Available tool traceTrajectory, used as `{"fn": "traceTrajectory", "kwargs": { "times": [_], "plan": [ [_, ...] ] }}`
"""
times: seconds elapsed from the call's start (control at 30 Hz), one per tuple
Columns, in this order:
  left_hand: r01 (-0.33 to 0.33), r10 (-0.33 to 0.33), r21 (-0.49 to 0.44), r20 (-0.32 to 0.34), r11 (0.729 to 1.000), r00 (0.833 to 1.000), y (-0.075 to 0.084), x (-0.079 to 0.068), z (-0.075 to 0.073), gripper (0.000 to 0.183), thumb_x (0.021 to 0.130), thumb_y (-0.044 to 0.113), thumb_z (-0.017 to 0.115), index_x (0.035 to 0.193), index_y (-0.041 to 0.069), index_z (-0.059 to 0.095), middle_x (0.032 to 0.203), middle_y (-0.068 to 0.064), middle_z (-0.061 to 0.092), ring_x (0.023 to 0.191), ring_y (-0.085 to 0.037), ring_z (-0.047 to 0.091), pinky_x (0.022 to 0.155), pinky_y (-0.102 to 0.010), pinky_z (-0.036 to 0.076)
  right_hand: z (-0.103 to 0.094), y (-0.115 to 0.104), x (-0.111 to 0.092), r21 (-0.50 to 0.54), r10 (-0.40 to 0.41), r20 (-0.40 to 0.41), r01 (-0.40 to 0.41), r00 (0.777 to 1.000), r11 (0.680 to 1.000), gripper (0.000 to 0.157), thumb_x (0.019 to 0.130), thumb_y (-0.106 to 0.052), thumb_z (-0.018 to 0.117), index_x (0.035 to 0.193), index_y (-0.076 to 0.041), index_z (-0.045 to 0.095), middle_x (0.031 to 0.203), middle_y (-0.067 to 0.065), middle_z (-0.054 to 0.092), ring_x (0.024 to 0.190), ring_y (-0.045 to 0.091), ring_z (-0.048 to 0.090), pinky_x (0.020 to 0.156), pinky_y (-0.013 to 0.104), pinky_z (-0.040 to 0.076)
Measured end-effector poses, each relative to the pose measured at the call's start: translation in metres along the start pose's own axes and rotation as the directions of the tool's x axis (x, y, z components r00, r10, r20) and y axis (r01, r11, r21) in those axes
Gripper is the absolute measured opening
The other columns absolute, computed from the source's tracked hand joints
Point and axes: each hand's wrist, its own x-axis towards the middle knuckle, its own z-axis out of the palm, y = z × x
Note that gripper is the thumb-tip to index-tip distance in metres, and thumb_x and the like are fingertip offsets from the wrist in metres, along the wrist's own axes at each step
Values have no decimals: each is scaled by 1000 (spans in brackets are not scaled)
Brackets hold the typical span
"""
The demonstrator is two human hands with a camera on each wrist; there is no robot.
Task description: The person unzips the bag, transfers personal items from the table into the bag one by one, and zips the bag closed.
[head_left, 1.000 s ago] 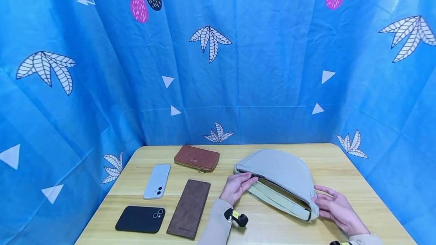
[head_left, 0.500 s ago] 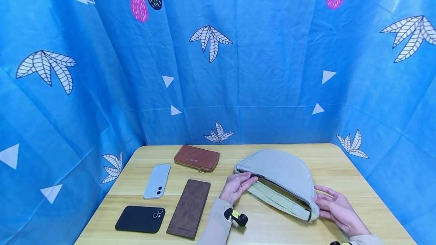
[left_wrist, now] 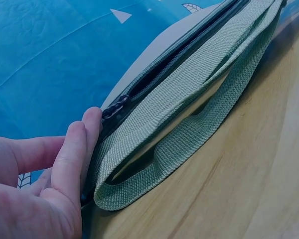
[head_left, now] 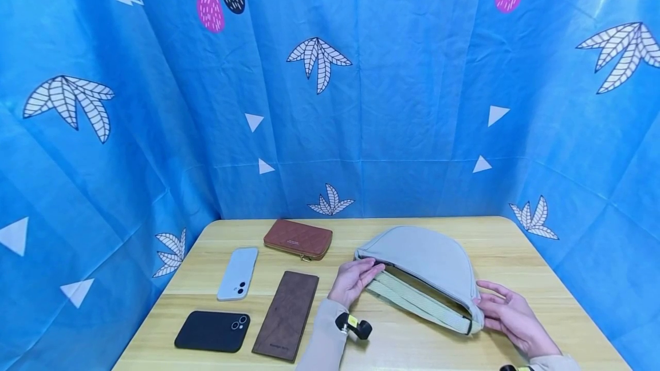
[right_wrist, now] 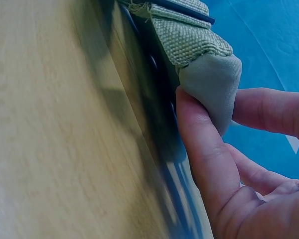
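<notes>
A pale grey half-moon belt bag lies on the right half of the table, its straight zipped edge facing me. The left hand grips the bag's left end. In the left wrist view its fingertips sit right beside the dark zipper pull, and beyond the pull the zipper's two rows of teeth stand apart. A light green webbing strap hangs in a loop along this edge. The right hand pinches the bag's right corner; the right wrist view shows thumb and finger on either side of the grey corner tab.
On the table's left half lie a reddish-brown zip wallet, a light blue phone, a black phone and a long dark brown wallet. A blue patterned curtain surrounds the wooden table at the back and sides.
The left hand has shifted slightly left along the zipped edge, toward the bag's left end. The strap's left end has moved a little with it. The right hand stays at its corner.
</notes>
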Motion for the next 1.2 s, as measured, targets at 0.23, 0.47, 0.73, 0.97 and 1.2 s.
{"fn": "traceTrajectory", "kwargs": {
  "times": [0.23,0.47,0.73,0.97,1.2],
  "plan": [
    [-5,5,-3,-4,1000,1000,2,1,-2,33,98,-11,57,130,-19,55,105,-24,77,100,-28,78,96,-30,60,0,0,0,2,2,-4,-2,1000,1000,41,97,-7,70,132,-19,51,103,-4,73,92,14,76,83,36,65],
    [-6,6,2,-3,1000,1000,4,0,-3,31,99,-9,57,129,-17,56,106,-24,77,100,-27,78,95,-28,60,0,0,0,3,1,0,-1,1000,1000,42,97,-7,69,132,-19,51,103,-4,73,92,14,76,84,36,65],
    [-23,23,-5,-1,1000,1000,6,2,-9,36,99,-9,56,134,-20,51,111,-26,75,105,-29,77,99,-30,58,0,-1,0,4,-2,2,2,1000,1000,40,97,-8,69,131,-20,52,103,-4,73,92,13,76,84,35,65],
    [-23,24,-38,10,999,1000,8,6,-12,37,101,-11,51,136,-22,46,105,-20,76,101,-26,78,98,-30,59,0,-1,1,5,-2,1,2,1000,1000,39,97,-7,69,130,-21,53,103,-4,73,92,14,76,83,36,65],
    [-33,33,-57,14,998,999,10,3,-13,40,100,-13,51,138,-23,45,107,-22,75,101,-27,78,98,-30,59,0,-1,1,-21,4,-20,-4,1000,1000,52,97,-8,69,143,-9,45,103,-3,72,92,14,76,84,36,65]
  ]
}}
